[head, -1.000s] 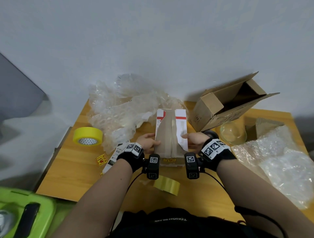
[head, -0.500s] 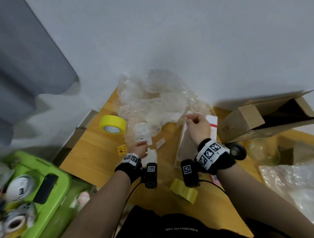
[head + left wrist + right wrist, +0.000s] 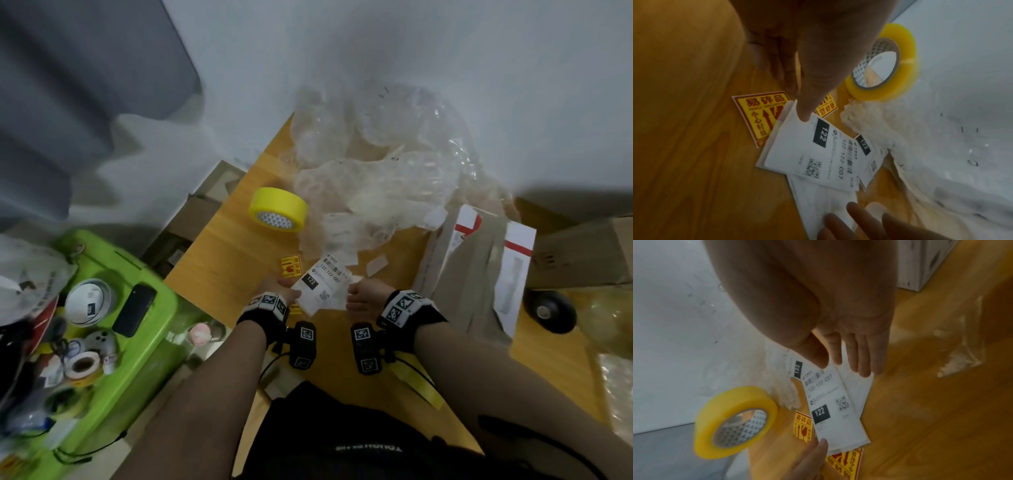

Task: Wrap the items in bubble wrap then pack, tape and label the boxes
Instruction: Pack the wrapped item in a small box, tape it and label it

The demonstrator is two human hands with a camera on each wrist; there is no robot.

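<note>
The head view looks steeply down from above both forearms, table edge at six o'clock, wall at twelve. Each wrist view peers close along its palm, low over the wood. All three share the shipping label (image 3: pixel 321 287) (image 3: pixel 813 155) (image 3: pixel 833 408) and yellow tape roll (image 3: pixel 278 209) (image 3: pixel 885 65) (image 3: pixel 735 421).

Both forearms reach forward from 6 o'clock, each wrist wearing a black band with square markers. The left hand (image 3: pixel 278 287) lies at 9 o'clock of the right hand (image 3: pixel 363 297), the 2 near each other. Left thumb and fingers (image 3: pixel 805 112) pinch together, pointing toward 12 o'clock. The right hand's fingers (image 3: pixel 863 360) are straight and together, angled downward.
</note>
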